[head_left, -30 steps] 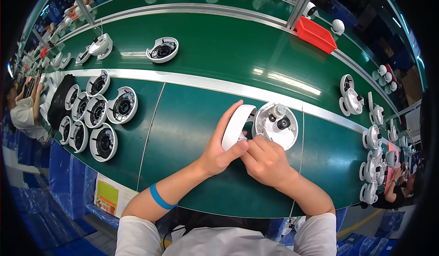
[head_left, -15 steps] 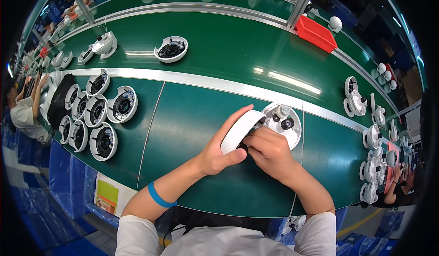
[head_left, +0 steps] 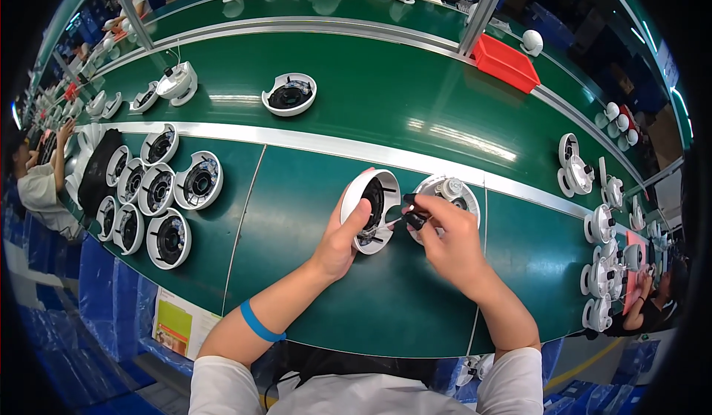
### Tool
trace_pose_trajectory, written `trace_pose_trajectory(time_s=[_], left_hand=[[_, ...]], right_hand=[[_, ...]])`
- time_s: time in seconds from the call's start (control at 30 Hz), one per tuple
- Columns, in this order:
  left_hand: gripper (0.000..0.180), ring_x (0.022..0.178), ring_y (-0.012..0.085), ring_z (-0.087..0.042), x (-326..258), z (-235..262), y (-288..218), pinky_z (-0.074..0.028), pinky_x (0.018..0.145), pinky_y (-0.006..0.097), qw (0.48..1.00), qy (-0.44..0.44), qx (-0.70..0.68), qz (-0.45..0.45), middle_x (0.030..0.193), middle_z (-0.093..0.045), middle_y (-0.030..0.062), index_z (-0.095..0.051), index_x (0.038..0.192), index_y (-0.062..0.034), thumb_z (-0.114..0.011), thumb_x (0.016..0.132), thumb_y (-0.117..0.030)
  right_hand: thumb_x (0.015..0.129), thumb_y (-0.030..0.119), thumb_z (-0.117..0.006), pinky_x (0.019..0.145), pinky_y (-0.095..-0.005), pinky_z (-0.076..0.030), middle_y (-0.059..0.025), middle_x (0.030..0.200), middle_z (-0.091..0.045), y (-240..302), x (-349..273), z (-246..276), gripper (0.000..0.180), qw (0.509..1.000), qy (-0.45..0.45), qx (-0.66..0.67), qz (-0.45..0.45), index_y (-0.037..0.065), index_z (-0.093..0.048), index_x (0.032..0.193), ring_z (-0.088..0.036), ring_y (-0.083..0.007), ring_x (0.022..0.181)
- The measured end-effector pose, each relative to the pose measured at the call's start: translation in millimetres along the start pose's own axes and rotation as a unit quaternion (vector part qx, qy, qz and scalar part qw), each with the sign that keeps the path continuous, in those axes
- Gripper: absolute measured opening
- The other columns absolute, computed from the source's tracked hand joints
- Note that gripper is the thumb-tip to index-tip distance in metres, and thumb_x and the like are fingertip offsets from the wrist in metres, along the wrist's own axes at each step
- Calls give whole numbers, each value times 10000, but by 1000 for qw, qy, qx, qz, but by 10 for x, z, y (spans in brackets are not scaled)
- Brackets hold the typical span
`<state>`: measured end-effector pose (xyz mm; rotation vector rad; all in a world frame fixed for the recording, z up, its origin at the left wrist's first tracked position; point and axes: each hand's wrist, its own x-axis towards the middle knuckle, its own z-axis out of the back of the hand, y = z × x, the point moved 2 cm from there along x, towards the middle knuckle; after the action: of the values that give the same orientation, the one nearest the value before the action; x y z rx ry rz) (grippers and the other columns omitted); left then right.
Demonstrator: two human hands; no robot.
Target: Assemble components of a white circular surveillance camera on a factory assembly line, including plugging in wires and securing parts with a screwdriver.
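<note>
My left hand [head_left: 335, 250] grips a white round housing [head_left: 359, 192] by its rim, tilted so that its black ringed inside faces right. To the right of it, my right hand [head_left: 454, 248] pinches a small black part [head_left: 415, 221] between thumb and fingers. Something thin seems to run from that part to the housing's notched lower edge; its kind is too small to make out. Behind my right hand, partly covered by it, lies a white round camera half [head_left: 426, 187] with a clear-white knob on it.
Several similar white housings [head_left: 199, 180] stand grouped on the left of the green bench. Another housing [head_left: 289, 94] sits on the green strip beyond the metal rail. A red tray [head_left: 512, 75] is at the far right. White camera units [head_left: 578, 174] line the right side; people work at both sides.
The housing has turned in my left hand, bringing its black inside into view. My right hand has drawn back from it, and the black part in its fingers now shows.
</note>
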<state>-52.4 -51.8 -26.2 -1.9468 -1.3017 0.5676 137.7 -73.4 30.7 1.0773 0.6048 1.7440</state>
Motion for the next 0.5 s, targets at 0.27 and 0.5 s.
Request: trace_pose_trajectory(time_s=[0.27, 0.5], left_hand=[[972, 1417, 224, -453, 31, -123, 121, -359, 1182, 372, 999, 31, 15, -5, 1539, -454, 125, -223, 1647, -64, -527, 987, -709], [1174, 1443, 268, -450, 91, -208, 141, -356, 1206, 412, 980, 58, 184, -51, 1558, -439, 159, -164, 1657, -52, -578, 875, -824]], right_hand=[[679, 48, -779, 584, -372, -543, -89, 840, -660, 145, -50, -17, 278, 949, 62, -196, 239, 19, -705, 945, -665, -264, 703], [614, 138, -807, 543, -341, -509, -44, 783, -574, 103, -105, -27, 348, 908, 91, -269, 307, 39, -698, 930, -639, -202, 673]])
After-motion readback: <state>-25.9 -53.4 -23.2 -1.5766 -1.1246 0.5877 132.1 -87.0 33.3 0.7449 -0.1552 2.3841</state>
